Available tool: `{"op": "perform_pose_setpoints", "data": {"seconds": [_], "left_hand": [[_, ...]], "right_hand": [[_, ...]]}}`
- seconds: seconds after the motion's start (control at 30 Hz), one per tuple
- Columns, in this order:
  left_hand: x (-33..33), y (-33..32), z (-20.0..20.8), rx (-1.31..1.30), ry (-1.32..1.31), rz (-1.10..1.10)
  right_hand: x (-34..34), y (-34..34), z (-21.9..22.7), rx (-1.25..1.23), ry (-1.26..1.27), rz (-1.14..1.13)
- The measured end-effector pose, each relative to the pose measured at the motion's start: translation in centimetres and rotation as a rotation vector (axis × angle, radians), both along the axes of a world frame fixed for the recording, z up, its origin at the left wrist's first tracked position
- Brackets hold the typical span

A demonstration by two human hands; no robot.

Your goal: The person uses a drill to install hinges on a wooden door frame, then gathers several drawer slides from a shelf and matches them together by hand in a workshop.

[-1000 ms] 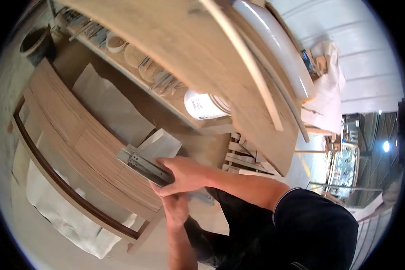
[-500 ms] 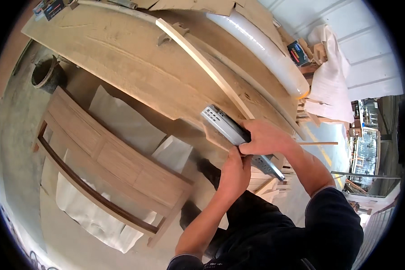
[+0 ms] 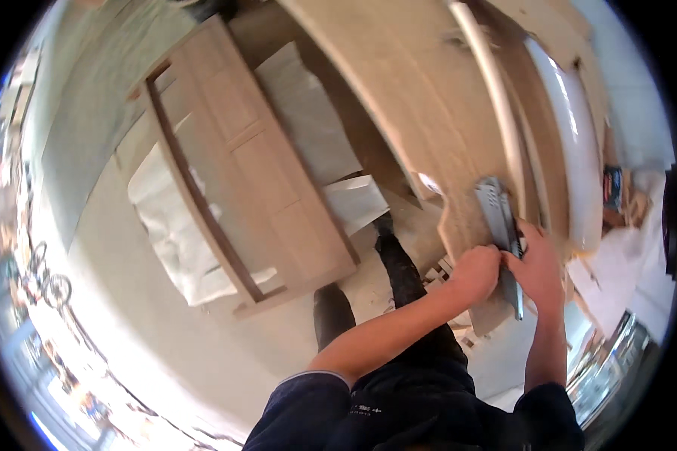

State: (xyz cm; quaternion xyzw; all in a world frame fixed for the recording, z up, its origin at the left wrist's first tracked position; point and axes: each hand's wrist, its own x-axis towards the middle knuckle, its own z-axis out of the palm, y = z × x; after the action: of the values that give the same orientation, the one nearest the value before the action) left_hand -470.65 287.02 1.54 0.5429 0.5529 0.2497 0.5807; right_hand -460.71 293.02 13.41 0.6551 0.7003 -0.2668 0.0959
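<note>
A bundle of silver metal drawer slides (image 3: 495, 210) slants over the near end of a brown-topped bench (image 3: 429, 113). My right hand (image 3: 538, 263) is wrapped round its right side, with the thumb toward the middle. From the left, my left hand (image 3: 476, 272) pinches the bundle at mid-length, its fingers closed and close to the right thumb. The lower end of the slides sticks out below both hands. How many slides are stacked is hard to tell, since the hands cover the middle and the picture is blurred.
A wooden framed panel (image 3: 267, 154) lies at left over white foam sheets (image 3: 301, 113). On the bench rest a long pale wooden strip (image 3: 496, 90) and a roll of clear plastic film (image 3: 575, 150). A small dark box (image 3: 614, 188) stands at far right. A bicycle (image 3: 53, 286) shows at far left.
The view has swung left, so bench and panel now appear turned and shifted right. Both hands have kept hold of the drawer slides, which now point more nearly straight away from me.
</note>
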Motion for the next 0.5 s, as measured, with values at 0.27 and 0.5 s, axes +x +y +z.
{"op": "perform_pose_setpoints", "data": {"seconds": [0.27,0.5], "left_hand": [[-2.2,-1.0,-1.4,0.023,-0.235,0.124],[-13.4,-9.5,-5.3,0.028,-0.262,0.588]], "right_hand": [[-2.1,-0.6,-1.7,0.096,-0.063,0.002],[-3.8,-2.5,-1.5,0.085,-0.106,0.006]]}}
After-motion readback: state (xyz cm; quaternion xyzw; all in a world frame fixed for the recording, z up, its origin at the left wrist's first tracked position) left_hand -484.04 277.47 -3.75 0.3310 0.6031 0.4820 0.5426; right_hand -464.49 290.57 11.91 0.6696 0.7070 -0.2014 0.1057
